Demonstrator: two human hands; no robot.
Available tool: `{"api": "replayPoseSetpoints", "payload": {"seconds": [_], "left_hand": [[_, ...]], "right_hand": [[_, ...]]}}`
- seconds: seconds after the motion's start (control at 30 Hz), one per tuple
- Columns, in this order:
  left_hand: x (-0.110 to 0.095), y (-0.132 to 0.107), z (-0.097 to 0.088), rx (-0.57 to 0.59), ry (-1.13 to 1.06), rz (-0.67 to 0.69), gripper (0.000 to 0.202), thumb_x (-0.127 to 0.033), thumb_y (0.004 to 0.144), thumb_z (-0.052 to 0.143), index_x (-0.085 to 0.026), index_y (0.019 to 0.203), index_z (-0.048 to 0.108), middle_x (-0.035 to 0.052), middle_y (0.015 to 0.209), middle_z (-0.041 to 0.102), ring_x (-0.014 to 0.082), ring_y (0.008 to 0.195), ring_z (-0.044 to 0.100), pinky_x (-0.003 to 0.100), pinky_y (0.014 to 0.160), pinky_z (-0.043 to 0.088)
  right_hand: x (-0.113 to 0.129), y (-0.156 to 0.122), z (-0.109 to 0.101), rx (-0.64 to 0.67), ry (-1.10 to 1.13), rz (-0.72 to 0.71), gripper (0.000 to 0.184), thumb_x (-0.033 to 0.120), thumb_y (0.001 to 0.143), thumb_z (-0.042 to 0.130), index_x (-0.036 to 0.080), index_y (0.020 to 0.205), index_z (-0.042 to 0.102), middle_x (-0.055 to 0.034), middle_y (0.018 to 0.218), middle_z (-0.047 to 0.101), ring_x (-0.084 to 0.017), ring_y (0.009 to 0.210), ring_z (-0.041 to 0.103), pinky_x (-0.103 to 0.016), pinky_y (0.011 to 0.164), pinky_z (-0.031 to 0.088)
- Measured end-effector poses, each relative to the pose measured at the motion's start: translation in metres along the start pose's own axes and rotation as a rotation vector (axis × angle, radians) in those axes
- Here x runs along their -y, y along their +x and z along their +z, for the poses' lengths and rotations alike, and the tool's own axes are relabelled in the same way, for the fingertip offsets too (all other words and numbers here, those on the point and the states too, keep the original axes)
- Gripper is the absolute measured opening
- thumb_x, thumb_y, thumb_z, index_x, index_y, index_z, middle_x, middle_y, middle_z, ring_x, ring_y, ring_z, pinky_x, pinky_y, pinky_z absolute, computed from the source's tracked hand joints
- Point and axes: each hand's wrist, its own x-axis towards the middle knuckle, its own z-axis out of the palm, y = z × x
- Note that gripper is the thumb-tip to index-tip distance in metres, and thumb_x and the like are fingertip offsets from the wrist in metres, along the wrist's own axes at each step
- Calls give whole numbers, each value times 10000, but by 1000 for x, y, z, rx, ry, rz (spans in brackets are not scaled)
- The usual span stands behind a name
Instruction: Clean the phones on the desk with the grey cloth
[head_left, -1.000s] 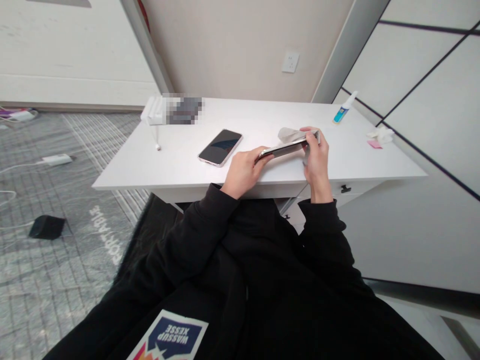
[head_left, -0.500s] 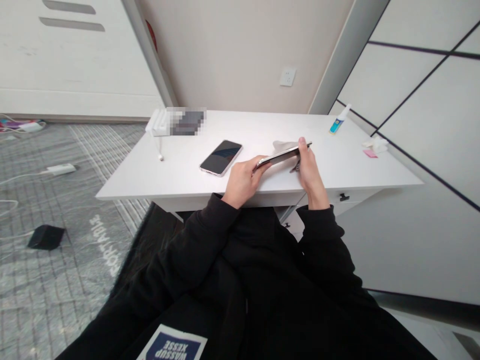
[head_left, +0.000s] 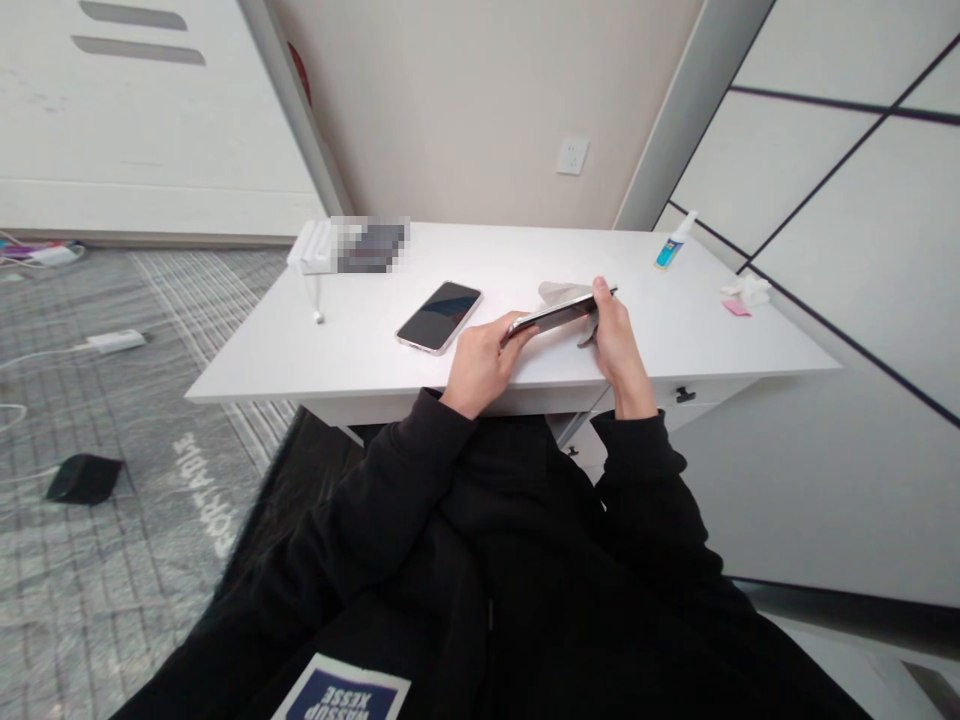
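My left hand (head_left: 480, 362) and my right hand (head_left: 613, 340) grip the two ends of a slim phone (head_left: 559, 313), held nearly edge-on just above the white desk (head_left: 360, 350). The left fingers curl round its near end. The right hand pinches the far end. Behind the held phone a pale grey cloth (head_left: 556, 291) lies crumpled on the desk. A second phone (head_left: 439, 315) with a dark screen lies flat, face up, to the left of my left hand.
A small blue and white spray bottle (head_left: 670, 246) lies at the desk's back right, with crumpled tissue and a pink scrap (head_left: 742, 296) near the right edge. A white box (head_left: 311, 247) sits at the back left. Cables, an adapter and a black block (head_left: 82, 477) lie on the floor, left.
The right hand has slipped from over the phone's far end to its side, and the phone has tilted a little. The view has shifted slightly.
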Motion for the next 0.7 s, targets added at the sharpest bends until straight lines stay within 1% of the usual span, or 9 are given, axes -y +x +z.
{"api": "replayPoseSetpoints", "payload": {"seconds": [0.07, 0.13, 0.23, 0.33, 0.4, 0.43, 0.57, 0.63, 0.7], "left_hand": [[0, 0, 0, 5, 6, -4, 304, -416, 1021, 507, -187, 991, 704, 20, 798, 706, 160, 701, 632, 237, 694, 413], [0, 0, 0, 24, 6, 19, 291, -410, 1015, 520, -187, 1021, 707, 19, 787, 701, 162, 694, 627, 241, 689, 407], [-1, 0, 1, 36, 2, 37, 302, -413, 1014, 521, -183, 1091, 700, 26, 813, 709, 168, 711, 634, 245, 702, 410], [-2, 0, 0, 25, -13, 5, 318, -427, 1023, 497, -186, 1082, 696, 33, 848, 718, 171, 745, 645, 241, 715, 416], [-2, 1, -1, 16, -27, -19, 323, -437, 1024, 491, -190, 1048, 697, 28, 829, 710, 168, 747, 640, 238, 711, 413], [-2, 2, -1, 17, -29, -27, 323, -442, 1022, 494, -192, 1024, 698, 22, 804, 700, 165, 734, 632, 238, 705, 410], [-2, 5, -2, 84, -14, -20, 350, -459, 1012, 504, -189, 871, 676, -8, 655, 604, 152, 612, 551, 254, 638, 373], [-1, 6, -2, 121, -18, -2, 362, -460, 1014, 495, -188, 834, 654, -17, 631, 571, 146, 581, 517, 261, 611, 355], [1, 7, -2, 137, -33, 11, 368, -459, 1018, 483, -186, 831, 643, -18, 632, 567, 142, 574, 507, 263, 595, 350]], "right_hand": [[-3, 0, -2, -72, 28, -14, 467, 693, 898, 540, 240, 840, 639, -17, 857, 651, -207, 876, 630, -361, 847, 517], [-5, -1, -5, -104, 38, -85, 400, 646, 888, 592, 251, 857, 651, -8, 882, 656, -205, 909, 632, -367, 899, 506], [-4, -2, -6, -76, 52, -147, 363, 625, 884, 610, 284, 996, 666, -11, 1015, 673, -221, 1041, 627, -402, 984, 486], [-1, -2, -2, 6, 101, -85, 425, 643, 907, 569, 278, 1109, 649, -26, 1094, 682, -234, 1139, 612, -441, 1058, 453], [-1, -1, 0, 43, 105, -58, 457, 664, 923, 529, 254, 1084, 655, -40, 1096, 694, -238, 1161, 608, -444, 1092, 429], [-2, 0, 1, 37, 101, -53, 465, 676, 921, 525, 251, 1054, 657, -43, 1088, 699, -238, 1153, 612, -438, 1092, 428], [-6, 1, -3, -53, 130, -57, 458, 715, 836, 623, 281, 982, 628, -15, 1042, 692, -220, 1071, 630, -396, 1038, 471], [-7, 1, -5, -67, 153, -74, 469, 726, 800, 657, 290, 967, 614, -4, 1025, 676, -215, 1061, 628, -385, 1027, 480], [-6, 0, -6, -63, 165, -93, 465, 722, 800, 661, 288, 957, 608, -6, 1003, 661, -220, 1055, 629, -392, 1023, 485]]}}
